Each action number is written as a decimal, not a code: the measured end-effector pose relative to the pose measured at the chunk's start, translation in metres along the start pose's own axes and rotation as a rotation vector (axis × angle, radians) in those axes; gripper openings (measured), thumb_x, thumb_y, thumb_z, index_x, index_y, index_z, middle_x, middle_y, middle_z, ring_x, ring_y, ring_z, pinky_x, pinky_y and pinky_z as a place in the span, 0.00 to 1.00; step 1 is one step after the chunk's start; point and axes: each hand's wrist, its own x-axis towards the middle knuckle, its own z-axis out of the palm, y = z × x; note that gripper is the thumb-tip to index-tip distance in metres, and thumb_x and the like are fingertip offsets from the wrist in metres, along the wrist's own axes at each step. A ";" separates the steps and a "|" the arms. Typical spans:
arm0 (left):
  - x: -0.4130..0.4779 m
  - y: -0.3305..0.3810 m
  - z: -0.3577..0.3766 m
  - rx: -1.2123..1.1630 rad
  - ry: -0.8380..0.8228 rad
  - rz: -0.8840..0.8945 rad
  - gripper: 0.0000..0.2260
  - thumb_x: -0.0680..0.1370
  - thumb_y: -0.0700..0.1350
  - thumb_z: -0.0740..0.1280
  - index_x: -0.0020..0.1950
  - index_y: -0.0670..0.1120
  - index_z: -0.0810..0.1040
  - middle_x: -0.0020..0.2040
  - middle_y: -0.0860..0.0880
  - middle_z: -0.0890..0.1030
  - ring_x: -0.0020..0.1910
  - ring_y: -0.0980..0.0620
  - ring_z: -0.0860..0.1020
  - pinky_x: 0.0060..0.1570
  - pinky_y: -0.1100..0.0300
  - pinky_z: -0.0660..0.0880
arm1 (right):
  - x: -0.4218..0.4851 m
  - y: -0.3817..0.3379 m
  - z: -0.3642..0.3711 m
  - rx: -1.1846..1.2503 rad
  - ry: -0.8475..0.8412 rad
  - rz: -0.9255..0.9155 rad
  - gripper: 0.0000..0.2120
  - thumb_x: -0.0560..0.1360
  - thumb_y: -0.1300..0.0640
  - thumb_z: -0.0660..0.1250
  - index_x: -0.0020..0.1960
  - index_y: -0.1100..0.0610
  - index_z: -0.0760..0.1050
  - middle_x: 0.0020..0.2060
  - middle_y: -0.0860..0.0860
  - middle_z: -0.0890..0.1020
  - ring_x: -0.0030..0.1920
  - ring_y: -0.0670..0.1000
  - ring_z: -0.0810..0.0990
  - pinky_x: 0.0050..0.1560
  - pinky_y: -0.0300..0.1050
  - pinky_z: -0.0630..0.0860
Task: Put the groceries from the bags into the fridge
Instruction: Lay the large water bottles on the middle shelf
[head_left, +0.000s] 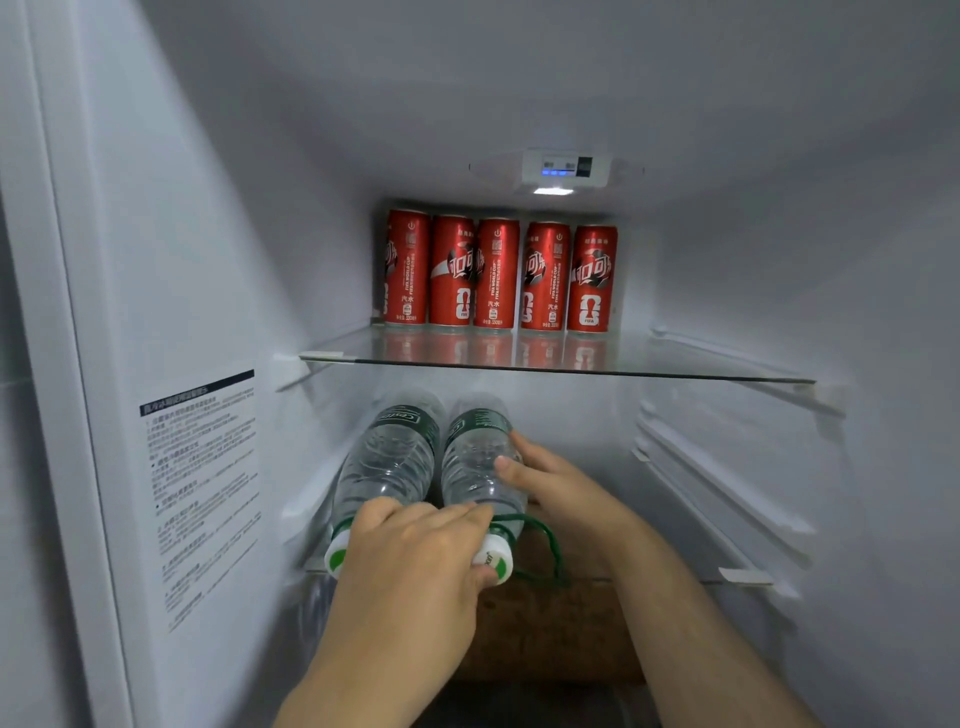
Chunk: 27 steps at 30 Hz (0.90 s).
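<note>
On my feed both forearms reach in from the bottom edge into the fridge (779, 234). My left hand (415, 561) lies over the cap ends of two water bottles, fingers curled across the neck of the right water bottle (475, 467) and the thumb tucked under its white and green cap. My right hand (556, 483) clasps the same bottle from its right side, thumb on top of the clear body and fingers wrapped along the flank. The left water bottle (387, 462) lies just beside it, the two touching along their length, caps pointing toward me and green labels toward the back. Both lie flat on the lower glass shelf (727, 576), toward its left side. Below the shelf's front edge, under my wrists, I make out a brown paper bag (545, 623) with green cord handles. On the left wall sits a printed sticker (202, 493), too blurred for me to read. Higher up, the upper glass shelf (675, 371) carries five red cola cans (498, 275), upright in a row against the back wall, side by side. Above them, on the ceiling, a control panel (563, 169) glows with blue lights
</note>
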 end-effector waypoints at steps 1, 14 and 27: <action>0.002 -0.002 0.000 0.019 0.007 -0.001 0.24 0.56 0.56 0.82 0.49 0.56 0.83 0.42 0.61 0.84 0.38 0.58 0.80 0.45 0.58 0.61 | 0.003 0.002 -0.001 0.021 -0.003 0.005 0.22 0.79 0.51 0.67 0.72 0.46 0.69 0.60 0.49 0.83 0.59 0.50 0.82 0.65 0.53 0.75; 0.004 -0.013 0.006 0.020 0.027 -0.062 0.17 0.61 0.54 0.80 0.49 0.57 0.83 0.45 0.61 0.84 0.46 0.59 0.82 0.65 0.56 0.55 | 0.026 0.022 -0.003 -0.014 0.007 0.000 0.40 0.66 0.32 0.72 0.74 0.39 0.64 0.66 0.45 0.78 0.67 0.51 0.76 0.70 0.58 0.69; 0.001 -0.021 -0.001 -0.050 0.020 -0.050 0.12 0.66 0.55 0.76 0.47 0.56 0.82 0.45 0.59 0.84 0.45 0.57 0.81 0.57 0.61 0.64 | 0.016 0.015 0.005 -0.041 0.019 0.015 0.12 0.81 0.45 0.61 0.62 0.31 0.69 0.56 0.36 0.78 0.62 0.43 0.76 0.70 0.52 0.69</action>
